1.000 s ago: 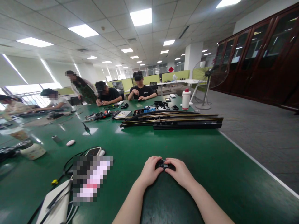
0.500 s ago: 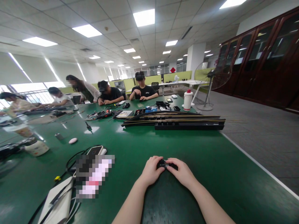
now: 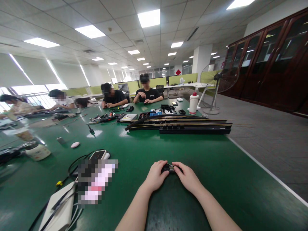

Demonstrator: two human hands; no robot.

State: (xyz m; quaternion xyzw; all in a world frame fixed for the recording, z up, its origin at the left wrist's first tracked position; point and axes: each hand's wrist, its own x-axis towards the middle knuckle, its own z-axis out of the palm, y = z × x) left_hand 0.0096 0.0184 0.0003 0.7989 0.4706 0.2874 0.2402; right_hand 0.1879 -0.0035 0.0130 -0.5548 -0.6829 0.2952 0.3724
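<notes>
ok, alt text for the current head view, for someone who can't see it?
A person's left hand and right hand hold a small dark part between them at a green table. Beyond the hands lie long black strips and thin yellowish rods, a white bottle with a red cap standing behind; co-workers sit at the far side.

Office with lime-green partitions (image 3: 189, 78)

Bright light from ceiling panels (image 3: 149, 18), pale glare on green tabletop (image 3: 134, 149)
</notes>
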